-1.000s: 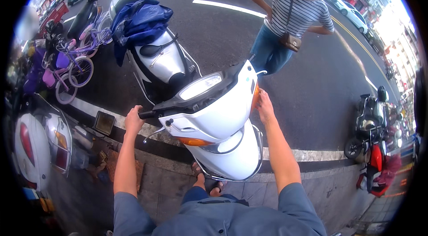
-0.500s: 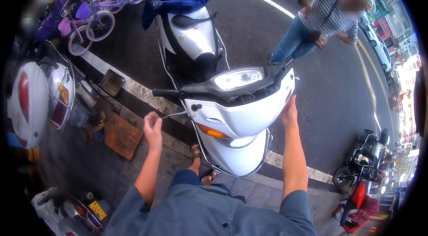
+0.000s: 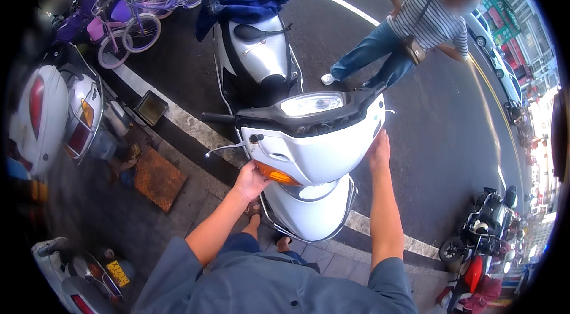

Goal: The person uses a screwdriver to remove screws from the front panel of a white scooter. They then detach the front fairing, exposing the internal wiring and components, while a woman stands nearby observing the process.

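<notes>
A white scooter stands before me, its front panel (image 3: pixel 320 157) facing me. A dark gap runs between this panel and the black handlebar housing (image 3: pixel 255 117). My left hand (image 3: pixel 252 180) grips the panel's lower left edge beside the orange turn signal (image 3: pixel 276 174), fingertips partly hidden. At the panel's right edge, my right hand (image 3: pixel 379 149) holds on, with its fingers mostly hidden behind the white plastic. A brake lever (image 3: pixel 225 148) sticks out above my left hand. Below the panel is the white front fender (image 3: pixel 309 210).
A person in a striped shirt (image 3: pixel 424 11) stands on the road beyond the scooter. Purple bicycles (image 3: pixel 142 32) and a parked white scooter (image 3: pixel 41 118) are at left. A rusty plate (image 3: pixel 159 178) lies on the pavement. A black motorcycle (image 3: pixel 481 225) stands at right.
My left hand has moved right and down from the brake lever to the panel's edge by the turn signal. My right hand stays at the panel. The striped-shirt person has shifted slightly.
</notes>
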Motion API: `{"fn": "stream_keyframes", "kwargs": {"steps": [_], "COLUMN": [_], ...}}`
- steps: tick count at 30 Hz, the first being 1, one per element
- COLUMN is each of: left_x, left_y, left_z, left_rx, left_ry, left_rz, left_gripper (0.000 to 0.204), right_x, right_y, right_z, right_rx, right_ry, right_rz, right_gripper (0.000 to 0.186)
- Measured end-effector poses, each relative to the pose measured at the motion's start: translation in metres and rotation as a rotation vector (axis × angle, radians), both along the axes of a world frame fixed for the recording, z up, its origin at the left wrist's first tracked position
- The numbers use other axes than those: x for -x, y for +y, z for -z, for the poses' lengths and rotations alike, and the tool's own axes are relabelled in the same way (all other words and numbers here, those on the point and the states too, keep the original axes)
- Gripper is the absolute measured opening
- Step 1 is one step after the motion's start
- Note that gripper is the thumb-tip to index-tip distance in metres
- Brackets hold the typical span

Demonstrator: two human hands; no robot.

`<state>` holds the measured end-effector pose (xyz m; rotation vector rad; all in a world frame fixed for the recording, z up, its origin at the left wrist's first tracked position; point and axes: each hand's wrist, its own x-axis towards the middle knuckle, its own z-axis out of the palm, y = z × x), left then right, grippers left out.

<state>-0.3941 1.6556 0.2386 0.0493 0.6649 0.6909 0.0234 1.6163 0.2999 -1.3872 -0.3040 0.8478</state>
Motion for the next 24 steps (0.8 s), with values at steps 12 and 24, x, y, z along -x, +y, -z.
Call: {"fn": "stream_keyframes", "kwargs": {"steps": [12,24], "left_x": [-0.001,0.029], "left_y": [-0.071,-0.099], "left_z": [-0.076,-0.064], "left_rx": [-0.075,-0.168], "left_ry": [-0.020,0.406], "left_rz": [0.098,-0.081], "left_gripper": [0.049,0.028], "right_x": [-0.011,0.026], "right_y": [-0.026,-0.097], "right_z": [-0.005,0.056], "right_rx": [-0.083,-0.357], "right_ry": [0.186,0.502], "right_rz": [-0.059,-0.064], "right_gripper": [0.039,0.055]}}
